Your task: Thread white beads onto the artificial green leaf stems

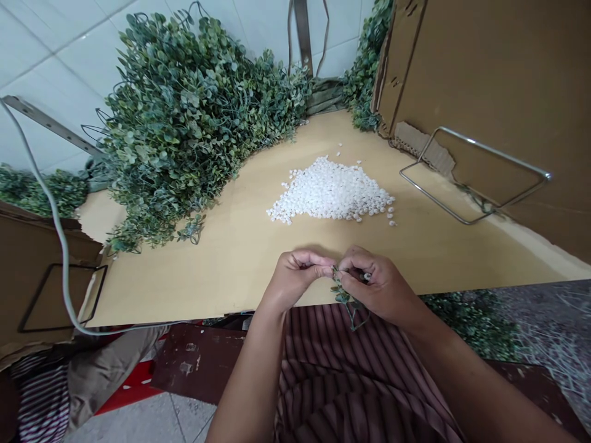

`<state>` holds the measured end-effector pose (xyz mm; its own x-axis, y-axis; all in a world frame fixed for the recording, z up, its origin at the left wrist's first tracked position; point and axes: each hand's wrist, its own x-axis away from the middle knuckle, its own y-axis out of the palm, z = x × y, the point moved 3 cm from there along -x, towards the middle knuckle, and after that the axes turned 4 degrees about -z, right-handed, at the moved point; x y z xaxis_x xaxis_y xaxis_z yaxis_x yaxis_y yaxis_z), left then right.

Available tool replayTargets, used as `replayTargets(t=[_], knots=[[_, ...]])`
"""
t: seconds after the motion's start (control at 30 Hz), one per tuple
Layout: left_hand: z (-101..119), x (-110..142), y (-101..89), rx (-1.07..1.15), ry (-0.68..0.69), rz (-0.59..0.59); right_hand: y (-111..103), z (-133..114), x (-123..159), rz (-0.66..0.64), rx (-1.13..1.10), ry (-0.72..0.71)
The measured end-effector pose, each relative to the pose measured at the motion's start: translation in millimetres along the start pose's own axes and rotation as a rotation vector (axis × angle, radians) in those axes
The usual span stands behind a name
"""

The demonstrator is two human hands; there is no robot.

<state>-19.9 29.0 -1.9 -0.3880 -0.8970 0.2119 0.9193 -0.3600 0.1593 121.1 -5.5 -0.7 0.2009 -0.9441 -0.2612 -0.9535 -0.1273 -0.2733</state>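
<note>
Near the table's front edge, my left hand [300,274] and my right hand [376,284] meet, fingertips pinched together. Between them is a small artificial leaf sprig [342,295], its leaves and a thin loop of stem hanging down over my lap. Both hands grip its upper end. Small white pieces [367,277] show among the curled fingers of my right hand. Beyond my hands lies a heap of small white bead-like pieces [335,191], with a few scattered around it. A large pile of artificial green foliage [184,111] fills the back left of the table.
The tan tabletop [231,264] carries a metal wire frame [475,175] at the right, against a large cardboard box [503,74]. A pale cable [60,227] crosses the left side. More foliage [471,320] lies below the table's right edge. Another person's leg [106,369] shows lower left.
</note>
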Motion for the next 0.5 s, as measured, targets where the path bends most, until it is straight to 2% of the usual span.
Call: replayTargets(t=[0.3, 0.5], knots=[[2.0, -1.4, 2.2, -0.006, -0.028, -0.053, -1.4, -0.1, 1.4, -0.013, 0.032, 0.011], [0.9, -0.3, 1.0, -0.002, 0.015, -0.002, -0.5, 2.0, 0.1, -0.019, 0.026, 0.032]])
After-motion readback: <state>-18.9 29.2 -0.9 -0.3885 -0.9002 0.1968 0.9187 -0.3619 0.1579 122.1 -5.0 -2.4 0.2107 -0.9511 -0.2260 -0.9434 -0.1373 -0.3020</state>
